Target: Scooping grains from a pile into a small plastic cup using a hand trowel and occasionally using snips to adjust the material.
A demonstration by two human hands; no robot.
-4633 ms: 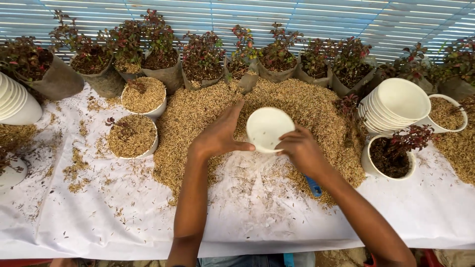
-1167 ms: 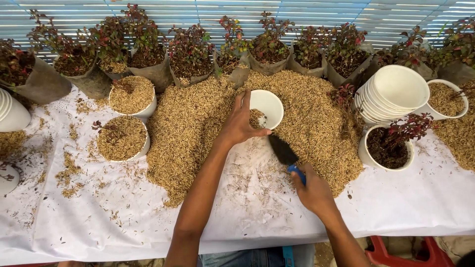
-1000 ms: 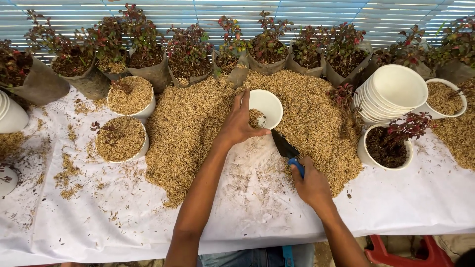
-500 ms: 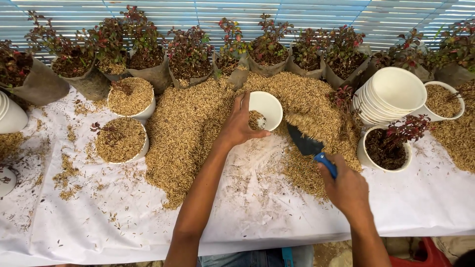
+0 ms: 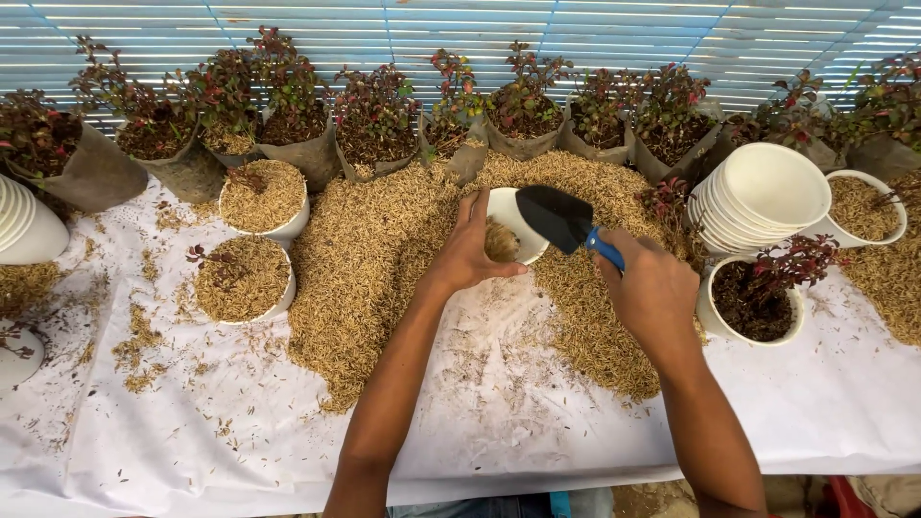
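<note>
I hold the white pot (image 5: 508, 223) tilted on the husk heap (image 5: 384, 249) with my left hand (image 5: 470, 251), fingers wrapped around its near rim. My right hand (image 5: 650, 288) grips the blue handle of the black trowel (image 5: 561, 219), its blade touching the pot's far rim, just above the opening. I judge the filling as barely begun: only a small clump of husk sits inside. 2 filled pots (image 5: 251, 230) stand to the left, already topped with husk, while a stack of empty pots (image 5: 763, 197) waits at the right beside a planted pot (image 5: 753, 305).
</note>
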